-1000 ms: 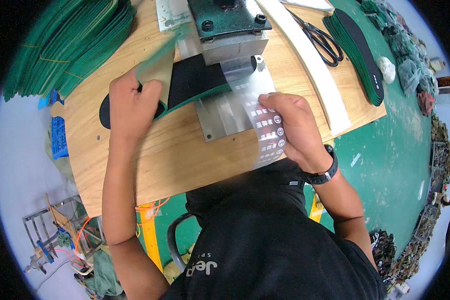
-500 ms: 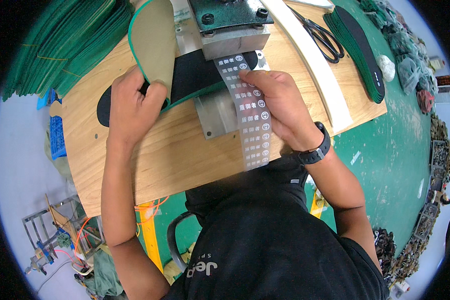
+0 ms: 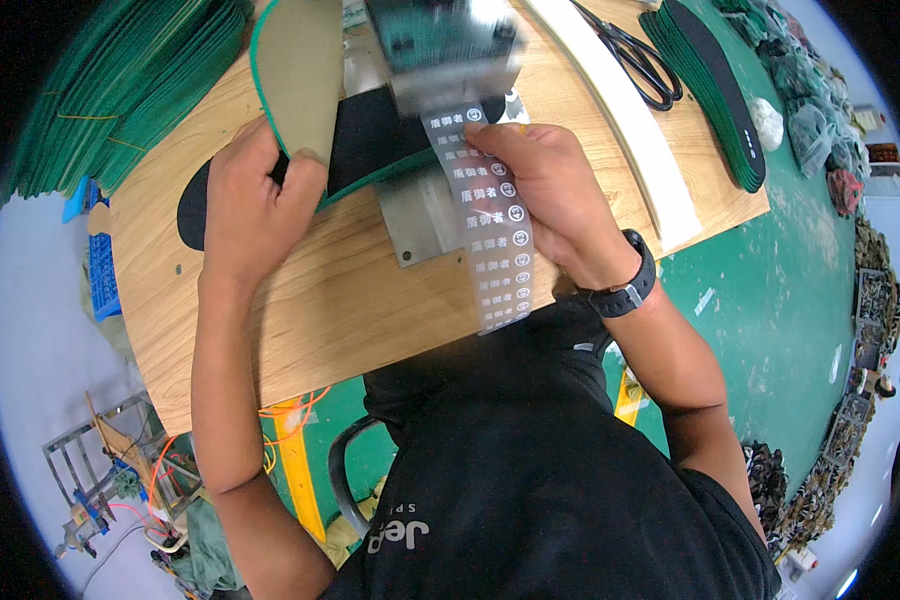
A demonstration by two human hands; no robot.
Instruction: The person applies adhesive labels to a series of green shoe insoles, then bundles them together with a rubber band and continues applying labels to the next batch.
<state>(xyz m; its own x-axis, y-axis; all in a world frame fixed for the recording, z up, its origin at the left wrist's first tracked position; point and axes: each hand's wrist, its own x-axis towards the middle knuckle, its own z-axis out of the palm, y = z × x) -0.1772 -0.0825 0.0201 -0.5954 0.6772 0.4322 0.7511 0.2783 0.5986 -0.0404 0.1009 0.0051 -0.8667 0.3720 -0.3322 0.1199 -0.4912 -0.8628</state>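
A black insole (image 3: 370, 150) with a green underside lies on the metal plate (image 3: 417, 230) under the heat press head (image 3: 450, 60), which is smeared by motion. My left hand (image 3: 255, 205) is closed at the insole's left part. Its thumb and fingers grip a tan insole (image 3: 295, 70) with a green edge, which stands raised over the black one. A clear strip of printed transfer labels (image 3: 493, 235) runs from the press toward my body. My right hand (image 3: 555, 195) pinches this strip between thumb and fingers just in front of the press head; some fingers are hidden beneath it.
A tall stack of green insoles (image 3: 120, 90) stands at the far left. To the right lie a curved white strip (image 3: 630, 130), black-handled scissors (image 3: 650, 75) and stacked black-and-green insoles (image 3: 715, 100). The wooden table's (image 3: 300, 340) front edge is close to my body.
The press head has become blurred with motion. The whole view has shifted slightly, with the table and hands a little farther left. Both hands keep their grips.
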